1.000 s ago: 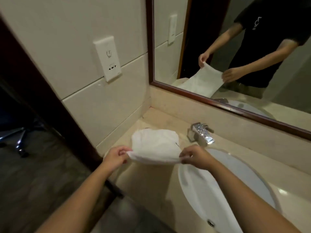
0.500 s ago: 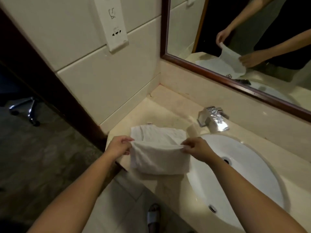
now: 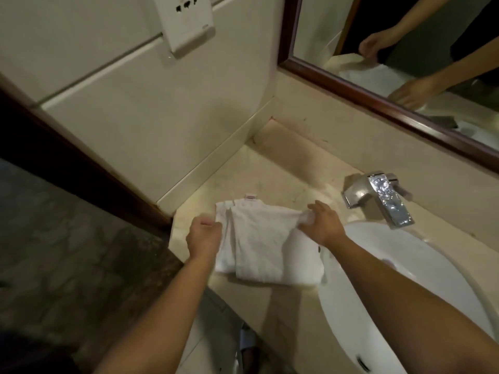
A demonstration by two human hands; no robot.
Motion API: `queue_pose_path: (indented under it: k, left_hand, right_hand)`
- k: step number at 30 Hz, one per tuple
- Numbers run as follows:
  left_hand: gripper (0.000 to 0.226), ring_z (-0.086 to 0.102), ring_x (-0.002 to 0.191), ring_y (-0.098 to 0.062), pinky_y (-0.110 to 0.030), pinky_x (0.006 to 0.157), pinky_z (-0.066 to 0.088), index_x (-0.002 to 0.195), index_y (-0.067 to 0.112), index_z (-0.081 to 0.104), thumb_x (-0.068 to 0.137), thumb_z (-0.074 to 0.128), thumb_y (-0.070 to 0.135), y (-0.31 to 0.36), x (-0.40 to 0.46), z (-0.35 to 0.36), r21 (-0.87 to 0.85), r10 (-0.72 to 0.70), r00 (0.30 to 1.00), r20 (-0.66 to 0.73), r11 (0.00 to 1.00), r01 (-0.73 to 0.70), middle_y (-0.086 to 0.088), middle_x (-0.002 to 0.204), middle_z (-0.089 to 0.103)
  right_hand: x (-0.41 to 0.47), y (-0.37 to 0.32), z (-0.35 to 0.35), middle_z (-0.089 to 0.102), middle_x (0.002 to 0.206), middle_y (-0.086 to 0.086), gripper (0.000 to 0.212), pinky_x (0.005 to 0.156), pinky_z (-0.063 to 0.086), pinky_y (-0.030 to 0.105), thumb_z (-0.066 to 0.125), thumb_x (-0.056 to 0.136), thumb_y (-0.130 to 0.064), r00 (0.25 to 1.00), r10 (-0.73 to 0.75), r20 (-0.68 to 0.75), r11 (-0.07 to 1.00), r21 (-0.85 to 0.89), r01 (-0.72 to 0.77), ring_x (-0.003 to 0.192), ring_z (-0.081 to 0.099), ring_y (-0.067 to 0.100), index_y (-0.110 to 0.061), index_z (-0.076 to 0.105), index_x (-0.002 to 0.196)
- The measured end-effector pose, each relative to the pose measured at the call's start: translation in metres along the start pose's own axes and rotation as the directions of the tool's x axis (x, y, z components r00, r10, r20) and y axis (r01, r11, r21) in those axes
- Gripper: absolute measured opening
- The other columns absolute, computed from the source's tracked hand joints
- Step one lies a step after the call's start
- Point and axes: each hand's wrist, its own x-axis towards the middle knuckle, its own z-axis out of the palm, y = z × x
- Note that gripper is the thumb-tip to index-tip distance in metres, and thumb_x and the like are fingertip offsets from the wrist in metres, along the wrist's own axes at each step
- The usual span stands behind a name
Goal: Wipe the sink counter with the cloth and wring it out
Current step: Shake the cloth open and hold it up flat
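**White cloth spread on the counter's left end, both hands on it**

Nearest the camera, two bare forearms reach forward over the front edge of the beige stone counter (image 3: 283, 168). To the right, the white oval sink (image 3: 421, 268) is set into the counter, its rim running close to the front edge, with an overflow slot low on its near wall.

The white cloth (image 3: 259, 247) lies flat on the counter between the left end and the sink's left rim, folded over itself so that layered edges show along its left side. Its near right corner reaches the sink rim. A small red-and-white tag sits at its far edge.

The left hand (image 3: 202, 236) is at the cloth's left edge with fingers curled into a fist; whether it pinches the fabric or merely rests against it cannot be told. The right hand (image 3: 321, 222) is at the far right corner of the cloth, fingers bent and bunching fabric beneath them. The hands are well apart, one at each side of the cloth.

Beyond the right hand, a chrome faucet (image 3: 378, 198) stands at the sink's far rim, spout pointing toward the basin. Further back, a dark wood-framed mirror (image 3: 391, 109) rises above the backsplash along the counter's rear edge, reflecting the hands and cloth. On the tiled wall at the left end hangs a white outlet plate (image 3: 186, 22).
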Motion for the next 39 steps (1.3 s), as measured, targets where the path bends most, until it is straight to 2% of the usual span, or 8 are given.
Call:
queue_pose_path:
  k: [4, 9, 15, 20, 24, 29, 34, 39]
  left_hand:
    - [0.042, 0.065, 0.058, -0.025, -0.034, 0.054, 0.056, 0.078, 0.006, 0.066, 0.086, 0.065, 0.047, -0.044, -0.049, 0.009, 0.187, -0.253, 0.940, 0.228, 0.959, 0.213, -0.009, 0.069, 0.069]
    - [0.056, 0.064, 0.091, -0.026, -0.036, 0.072, 0.056, 0.112, 0.003, 0.058, 0.086, 0.065, 0.053, -0.063, -0.098, 0.036, 0.170, -0.501, 0.565, 0.655, 0.827, 0.536, -0.014, 0.107, 0.064]
    - [0.068, 0.062, 0.105, -0.031, -0.046, 0.078, 0.058, 0.139, 0.012, 0.038, 0.083, 0.076, 0.013, -0.071, -0.125, 0.071, -0.393, -0.293, 0.737, 0.609, 0.696, 0.601, -0.011, 0.123, 0.059]
    - [0.100, 0.060, 0.107, -0.034, -0.056, 0.075, 0.057, 0.132, 0.046, 0.029, 0.056, 0.091, 0.027, -0.065, -0.150, 0.064, -0.491, -0.216, 0.832, 0.512, 0.721, 0.489, -0.003, 0.127, 0.053]
    - [0.089, 0.060, 0.109, -0.023, -0.045, 0.082, 0.058, 0.140, 0.029, 0.031, 0.072, 0.081, 0.001, -0.040, -0.150, 0.045, -0.608, -0.004, 0.915, 0.404, 0.746, 0.272, 0.001, 0.130, 0.053]
    - [0.078, 0.057, 0.116, -0.031, -0.047, 0.090, 0.055, 0.139, 0.013, 0.043, 0.071, 0.081, 0.003, 0.009, -0.143, 0.014, -0.422, 0.181, 0.909, 0.376, 0.906, -0.006, -0.010, 0.133, 0.055]
    - [0.068, 0.066, 0.093, -0.032, -0.035, 0.069, 0.056, 0.124, 0.015, 0.052, 0.063, 0.078, -0.004, 0.070, -0.127, -0.012, -0.391, 0.226, 0.866, 0.445, 0.920, -0.040, -0.015, 0.112, 0.065]
    - [0.065, 0.067, 0.096, -0.039, -0.047, 0.081, 0.055, 0.116, 0.002, 0.063, 0.051, 0.073, 0.005, 0.137, -0.082, -0.011, -0.368, 0.249, 0.800, 0.546, 0.929, -0.037, -0.024, 0.110, 0.068]
  right_hand:
    - [0.001, -0.007, 0.005, 0.031, 0.157, 0.016, 0.087, 0.115, 0.027, 0.037, 0.073, 0.086, -0.038, 0.993, 0.064, 0.097, 0.995, 0.071, -0.071, 0.144, 0.031, 0.032, -0.008, 0.027, 0.153]
    - [-0.010, -0.010, 0.002, 0.058, 0.124, 0.017, 0.060, 0.092, 0.051, 0.040, 0.076, 0.082, -0.037, 0.967, 0.221, 0.130, 0.957, 0.160, -0.240, 0.116, 0.055, 0.036, -0.007, 0.053, 0.128]
    - [-0.046, 0.004, -0.001, 0.062, 0.106, 0.017, 0.042, 0.064, 0.059, 0.040, 0.078, 0.073, -0.021, 0.870, 0.383, 0.310, 0.706, 0.509, -0.492, 0.089, 0.062, 0.033, -0.007, 0.061, 0.108]
    - [-0.082, 0.015, -0.012, 0.066, 0.100, 0.018, 0.032, 0.066, 0.061, 0.042, 0.075, 0.078, -0.012, 0.791, 0.330, 0.515, 0.472, 0.636, -0.611, 0.081, 0.068, 0.031, -0.005, 0.060, 0.106]
    - [-0.109, 0.022, -0.020, 0.066, 0.070, 0.009, 0.033, 0.051, 0.056, 0.030, 0.078, 0.076, -0.017, 0.776, 0.193, 0.601, 0.333, 0.703, -0.628, 0.057, 0.065, 0.021, -0.011, 0.063, 0.105]
    - [-0.137, 0.010, -0.034, 0.068, 0.084, 0.011, 0.030, 0.064, 0.055, 0.037, 0.074, 0.080, -0.019, 0.833, 0.069, 0.548, 0.206, 0.809, -0.550, 0.076, 0.067, 0.026, -0.013, 0.062, 0.107]
    - [-0.144, -0.018, -0.064, 0.066, 0.100, 0.015, 0.029, 0.074, 0.054, 0.039, 0.068, 0.085, -0.011, 0.938, -0.001, 0.347, -0.006, 0.938, -0.347, 0.089, 0.064, 0.028, -0.004, 0.064, 0.114]
    - [-0.117, -0.054, -0.092, 0.068, 0.094, 0.015, 0.018, 0.067, 0.056, 0.037, 0.067, 0.086, -0.008, 0.982, 0.074, 0.173, -0.120, 0.979, -0.164, 0.083, 0.066, 0.026, -0.003, 0.065, 0.103]
